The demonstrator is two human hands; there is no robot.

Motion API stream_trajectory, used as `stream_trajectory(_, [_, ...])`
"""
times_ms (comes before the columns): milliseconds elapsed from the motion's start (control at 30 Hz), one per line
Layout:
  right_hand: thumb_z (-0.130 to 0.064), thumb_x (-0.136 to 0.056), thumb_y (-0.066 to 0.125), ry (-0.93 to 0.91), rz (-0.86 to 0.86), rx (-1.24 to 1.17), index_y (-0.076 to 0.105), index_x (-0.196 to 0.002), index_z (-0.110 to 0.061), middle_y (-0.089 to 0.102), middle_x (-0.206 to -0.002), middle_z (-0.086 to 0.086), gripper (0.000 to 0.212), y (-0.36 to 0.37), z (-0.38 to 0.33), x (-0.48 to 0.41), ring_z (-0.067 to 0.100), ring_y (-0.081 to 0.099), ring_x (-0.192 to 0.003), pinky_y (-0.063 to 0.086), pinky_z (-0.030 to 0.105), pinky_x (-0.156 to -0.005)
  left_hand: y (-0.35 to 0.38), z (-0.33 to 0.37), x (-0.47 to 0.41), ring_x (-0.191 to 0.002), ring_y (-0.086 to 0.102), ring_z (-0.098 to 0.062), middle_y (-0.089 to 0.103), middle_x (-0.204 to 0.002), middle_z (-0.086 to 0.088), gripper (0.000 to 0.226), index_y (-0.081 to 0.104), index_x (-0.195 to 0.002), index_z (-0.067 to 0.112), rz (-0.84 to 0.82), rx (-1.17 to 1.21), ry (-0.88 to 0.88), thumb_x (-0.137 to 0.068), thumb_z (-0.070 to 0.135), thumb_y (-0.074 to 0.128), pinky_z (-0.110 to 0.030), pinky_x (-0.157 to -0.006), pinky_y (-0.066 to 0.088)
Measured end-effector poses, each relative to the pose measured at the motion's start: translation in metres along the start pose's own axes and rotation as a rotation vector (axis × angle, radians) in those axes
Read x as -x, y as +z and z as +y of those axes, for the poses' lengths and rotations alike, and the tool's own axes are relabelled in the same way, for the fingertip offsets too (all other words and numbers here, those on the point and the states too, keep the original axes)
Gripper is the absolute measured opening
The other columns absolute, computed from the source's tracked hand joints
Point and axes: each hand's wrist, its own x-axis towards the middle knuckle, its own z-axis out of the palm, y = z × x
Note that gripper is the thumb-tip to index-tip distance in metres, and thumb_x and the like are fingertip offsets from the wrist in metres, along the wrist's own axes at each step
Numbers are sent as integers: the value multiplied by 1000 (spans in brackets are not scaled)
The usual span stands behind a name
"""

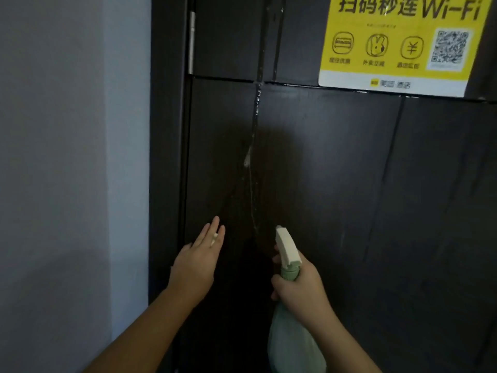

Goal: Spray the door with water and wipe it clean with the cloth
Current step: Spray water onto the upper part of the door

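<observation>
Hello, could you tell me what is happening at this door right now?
A person is spraying the dark door. The right hand grips a green spray bottle, nozzle aimed at the door, and a water streak runs down the panel. The left hand is held open and flat near the door. No cloth is in view, so wiping has not begun.

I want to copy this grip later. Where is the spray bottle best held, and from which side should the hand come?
Hold the bottle at its narrow neck, just under the white spray head, coming from the side away from the door, as the right hand does. The neck is slim enough for fingers to wrap, the wide body below is not, and the nozzle stays pointed at the door.
</observation>
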Motion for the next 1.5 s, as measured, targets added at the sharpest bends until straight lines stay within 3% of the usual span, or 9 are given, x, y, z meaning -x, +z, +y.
stream_trajectory(100, [12,-81,55,22,61,-9,55,-120,-16,62,-103,-4,49,-19,10,8,11,62,-51,47,20,-50,-5,27,-3,-144,-18,-12,-36,-149,4,96,-17,-148,22,6,-31,104,-87,-4,53,-35,-118,22])
stream_trajectory(333, [12,-79,56,14,329,33,61,-97,-7,63,-65,9,28,-98,12,4,11,61,-44,46,19,-44,-21,110,-34,-145,-18,-15,-28,-155,1,97,-10,-151,20,-8,-154,305,-85,-4,56,-38,-120,10])
stream_trajectory(533, [13,-73,55,175,247,81,57,-80,-7,59,-67,7,22,-104,67,19,16,57,-42,50,30,-45,-5,149,-43,-146,-16,-17,-24,-157,-2,100,-7,-152,19,-57,-285,316,-83,-6,60,-45,-120,4])
stream_trajectory(633, [12,-73,56,216,252,69,58,-82,-7,59,-70,6,21,-110,81,29,16,58,-46,52,32,-48,-5,156,-42,-146,-16,-18,-23,-157,-3,95,-7,-152,17,-70,-302,311,-85,-3,57,-48,-120,4])
stream_trajectory(833, [15,-72,55,42,593,23,62,-83,8,59,-48,2,16,-173,40,26,8,55,-37,42,17,-40,-10,181,-66,-145,-19,-22,-25,-156,-4,112,-10,-151,18,-15,-335,310,-76,-2,71,-48,-117,-1])
stream_trajectory(967, [11,-77,57,-28,709,18,60,-87,7,61,-62,12,11,-220,17,19,7,58,-41,46,20,-43,-16,209,-82,-145,-20,-22,-25,-157,-3,113,-8,-152,20,23,-315,345,-75,-2,72,-49,-117,1])
stream_trajectory(1067, [8,-81,59,-64,717,67,60,-87,3,59,-65,8,8,-242,7,13,0,56,-39,42,14,-41,-24,229,-95,-145,-21,-22,-25,-157,-4,111,-8,-152,18,24,-308,361,-76,-1,70,-52,-118,1])
stream_trajectory(1300, [10,-72,60,145,660,57,64,-81,5,65,-56,9,12,-243,74,25,17,61,-44,49,27,-45,-20,236,-96,-145,-18,-23,-28,-155,-7,124,-11,-150,17,12,-364,332,-68,2,80,-56,-117,2])
stream_trajectory(1500, [5,-76,59,303,502,37,59,-70,-4,60,-45,5,11,-201,131,61,16,56,-41,46,26,-47,-3,218,-75,-145,-18,-22,-26,-156,-5,106,-9,-152,18,27,-346,354,-80,2,67,-54,-118,5])
